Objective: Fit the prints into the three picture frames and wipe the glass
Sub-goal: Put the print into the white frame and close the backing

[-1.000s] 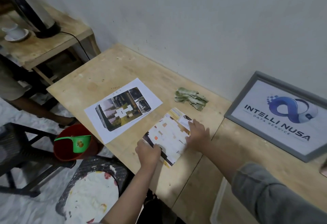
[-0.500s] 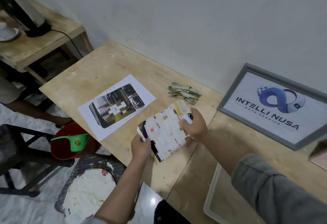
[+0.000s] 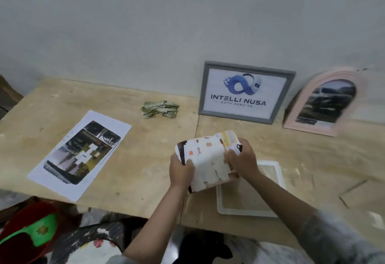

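Above the white frame (image 3: 279,172), print (image 3: 208,159) long axis left-right, clasped by both hands (image 3: 181,172)

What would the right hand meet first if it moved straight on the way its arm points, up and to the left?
The right hand already grips the print. Past it, probably bare table, then the green cloth; depth is unclear.
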Available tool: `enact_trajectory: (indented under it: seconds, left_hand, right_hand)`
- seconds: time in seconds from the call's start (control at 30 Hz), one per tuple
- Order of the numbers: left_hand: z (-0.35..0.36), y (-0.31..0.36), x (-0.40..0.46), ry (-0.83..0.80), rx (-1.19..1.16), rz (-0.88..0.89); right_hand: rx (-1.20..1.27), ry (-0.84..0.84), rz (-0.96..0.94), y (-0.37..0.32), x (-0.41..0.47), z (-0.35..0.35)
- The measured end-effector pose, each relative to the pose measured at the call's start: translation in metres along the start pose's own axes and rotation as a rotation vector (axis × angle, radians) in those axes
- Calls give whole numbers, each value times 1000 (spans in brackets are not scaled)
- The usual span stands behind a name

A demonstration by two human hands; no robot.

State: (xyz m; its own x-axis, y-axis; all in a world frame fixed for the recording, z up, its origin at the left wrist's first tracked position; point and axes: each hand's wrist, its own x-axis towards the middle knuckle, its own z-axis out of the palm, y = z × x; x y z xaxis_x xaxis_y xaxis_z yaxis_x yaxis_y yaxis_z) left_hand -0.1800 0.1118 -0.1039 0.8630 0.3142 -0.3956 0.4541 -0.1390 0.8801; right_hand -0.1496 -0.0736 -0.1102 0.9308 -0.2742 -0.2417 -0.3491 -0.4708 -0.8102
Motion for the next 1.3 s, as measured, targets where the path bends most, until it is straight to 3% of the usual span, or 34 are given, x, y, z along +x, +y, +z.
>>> enact_trajectory:
  seconds: [0.2,0.47,0.77,0.97,1.13,1.3]
  left_hand:
    - [56,-16,-23,-209,301,142]
    - [90,-35,-49,-483,618,239]
    - [90,-38,-56,-453,945,376]
    - [84,-43,-35,-554,1262,559]
    - [82,-44,-31,-583,1274,570]
    - [85,-39,-37,-512,1241,554]
  right_hand:
    - [-40,187,130,58,-38,-50]
    - [-274,198,94,115,-61,-71]
    - [-634,88,34,125,-65,-72]
    - [-786,-47,-57,130,-71,-70]
    - [-785,-59,-32,133,-73,-68]
    - [-727,-50,-32,132,-73,-68]
